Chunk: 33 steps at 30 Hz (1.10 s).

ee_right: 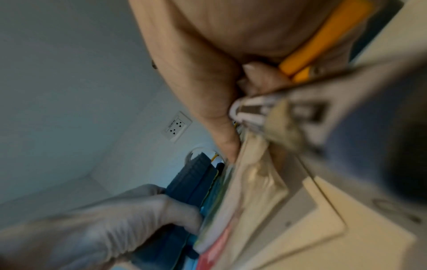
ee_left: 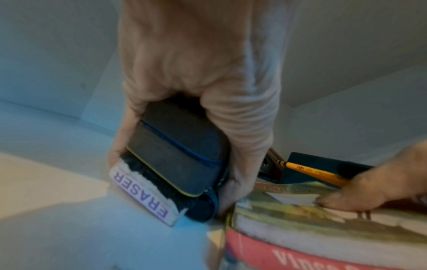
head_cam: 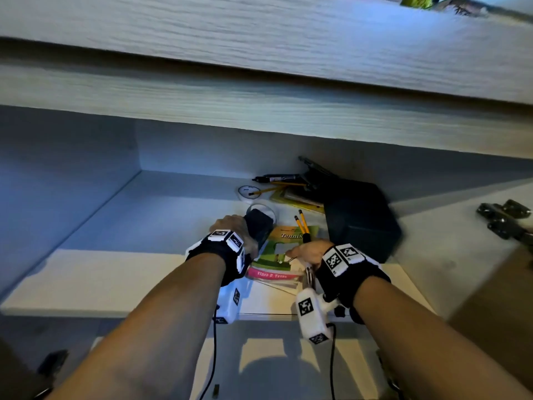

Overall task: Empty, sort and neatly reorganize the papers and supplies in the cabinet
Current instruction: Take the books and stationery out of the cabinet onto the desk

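On the cabinet shelf (head_cam: 115, 269) my left hand (head_cam: 233, 229) grips a stack of dark board erasers (head_cam: 259, 226) from the side. The left wrist view shows the stack (ee_left: 177, 157) between thumb and fingers, with a torn white "ERASER" label on the lowest one. My right hand (head_cam: 310, 251) rests on a green "Tennis" book (head_cam: 277, 255) and holds two yellow pencils (head_cam: 301, 223) that stick out toward the back. A small metal piece shows under that hand; the blurred right wrist view does not make clear what it is. The pencils (ee_right: 323, 40) run across the palm there.
A black box (head_cam: 360, 220) stands right of the book. Behind lie a black marker (head_cam: 277, 178), a loose pencil, a white tape roll (head_cam: 247, 193) and yellow notebooks (head_cam: 297, 200). A door hinge (head_cam: 504, 217) is at far right. White papers lie under the book.
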Each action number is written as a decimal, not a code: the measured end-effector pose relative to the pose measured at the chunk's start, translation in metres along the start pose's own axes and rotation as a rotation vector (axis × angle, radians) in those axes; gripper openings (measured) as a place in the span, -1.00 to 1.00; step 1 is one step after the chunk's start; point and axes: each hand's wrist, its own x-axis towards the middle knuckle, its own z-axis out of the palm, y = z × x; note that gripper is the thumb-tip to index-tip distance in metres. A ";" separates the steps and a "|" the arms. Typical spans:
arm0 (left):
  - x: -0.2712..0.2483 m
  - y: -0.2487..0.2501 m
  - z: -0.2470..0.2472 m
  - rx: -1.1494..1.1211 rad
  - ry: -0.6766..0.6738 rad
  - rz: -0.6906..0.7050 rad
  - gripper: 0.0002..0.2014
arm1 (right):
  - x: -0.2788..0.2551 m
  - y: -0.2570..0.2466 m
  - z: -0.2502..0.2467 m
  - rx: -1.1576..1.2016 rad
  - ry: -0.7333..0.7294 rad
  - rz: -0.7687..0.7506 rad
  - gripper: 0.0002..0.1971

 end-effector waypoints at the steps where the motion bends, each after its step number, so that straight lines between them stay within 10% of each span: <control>1: 0.000 0.000 0.001 0.013 0.008 -0.004 -0.41 | 0.000 0.001 0.002 0.009 -0.011 0.001 -0.53; 9: -0.005 -0.006 0.004 0.156 0.045 0.000 -0.66 | -0.001 0.016 0.015 -0.100 0.127 -0.012 -0.59; 20: -0.018 -0.023 -0.002 0.099 -0.028 -0.138 -0.46 | 0.019 0.006 0.016 0.073 -0.114 0.043 -0.58; 33: -0.058 -0.052 -0.010 0.027 0.013 -0.066 -0.41 | -0.050 -0.002 0.007 -0.041 0.235 -0.054 -0.77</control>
